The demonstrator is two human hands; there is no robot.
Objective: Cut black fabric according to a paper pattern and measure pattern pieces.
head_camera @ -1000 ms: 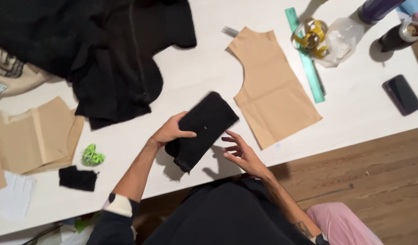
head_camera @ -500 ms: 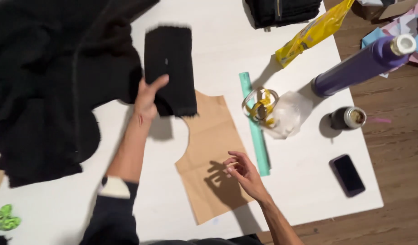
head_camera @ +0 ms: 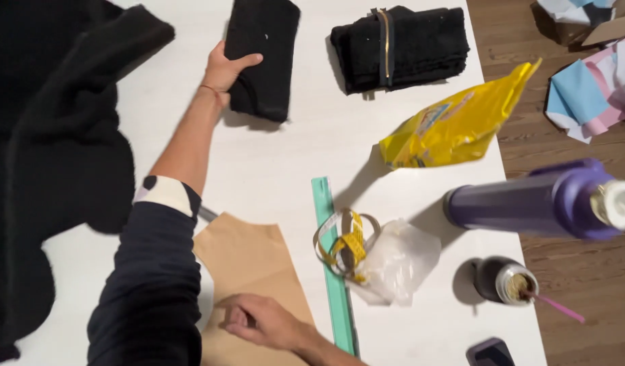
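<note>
My left hand (head_camera: 224,70) is stretched out to the far side of the white table (head_camera: 278,169) and grips the left edge of a folded black fabric piece (head_camera: 263,57). My right hand (head_camera: 261,322) rests near the table's front edge on a brown paper pattern piece (head_camera: 251,264), fingers loosely curled, holding nothing.
A second folded black fabric bundle (head_camera: 400,46) lies beside the first. A big black garment (head_camera: 48,156) covers the left. A green ruler (head_camera: 333,264), yellow tape measure (head_camera: 346,244), clear plastic bag (head_camera: 397,261), yellow bag (head_camera: 458,122), purple bottle (head_camera: 529,200), cup with straw (head_camera: 512,281) and phone (head_camera: 492,352) lie right.
My left hand carried the black fabric piece from the near table edge to the far side, beside the other black bundle. My right hand settled onto the paper pattern.
</note>
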